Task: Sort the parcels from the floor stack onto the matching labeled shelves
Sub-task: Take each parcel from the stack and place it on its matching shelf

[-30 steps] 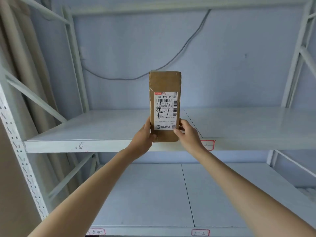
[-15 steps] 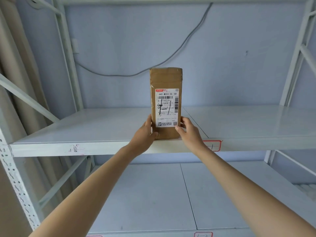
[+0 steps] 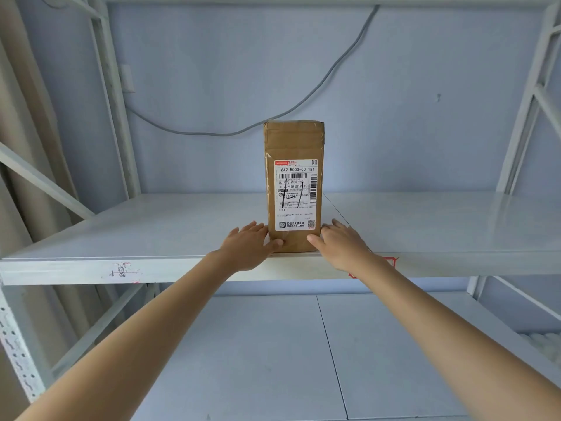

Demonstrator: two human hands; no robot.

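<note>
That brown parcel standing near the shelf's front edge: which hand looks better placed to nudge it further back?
Probably either; slight edge to the right hand. Both flank the parcel at its base, thumbs on its front, but the left hand sits lower over the shelf edge.

Pale blue wall (image 3: 394, 86), sagging grey cable (image 3: 303, 107), beige curtain (image 3: 18, 117)

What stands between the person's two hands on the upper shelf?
In the head view, the brown parcel stands upright between left hand and right hand.

A white metal shelf (image 3: 151, 229) carries one brown parcel (image 3: 294, 141) standing upright near its front edge.
</note>
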